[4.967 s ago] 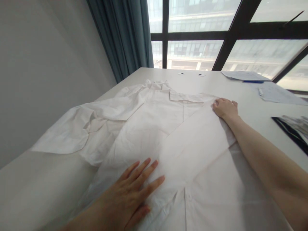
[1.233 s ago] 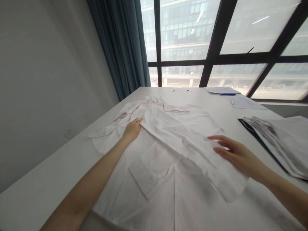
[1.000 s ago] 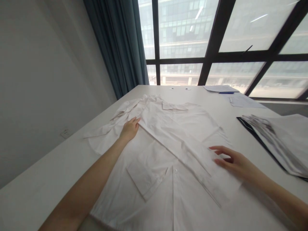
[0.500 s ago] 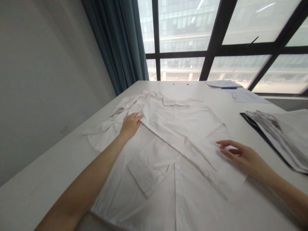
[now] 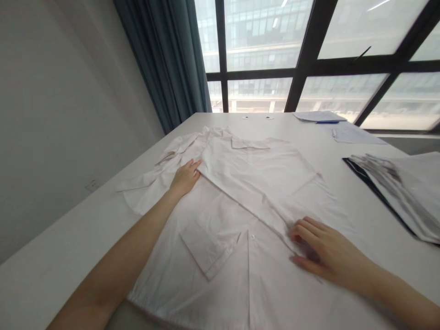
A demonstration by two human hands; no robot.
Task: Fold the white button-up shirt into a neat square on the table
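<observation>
wht shirt (image 5: 223, 229) — spread on tbl (image 5: 62, 243), sleeve (image 5: 245, 197) diag. across front

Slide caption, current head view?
Left hand and right hand at a wrinkled white fabric shirt lying on a white table.

Shows plain white on shirt (image 5: 223, 215) and table (image 5: 65, 243). Turns dark teal on far curtain (image 5: 172, 59), black on window frame (image 5: 305, 43).
</observation>
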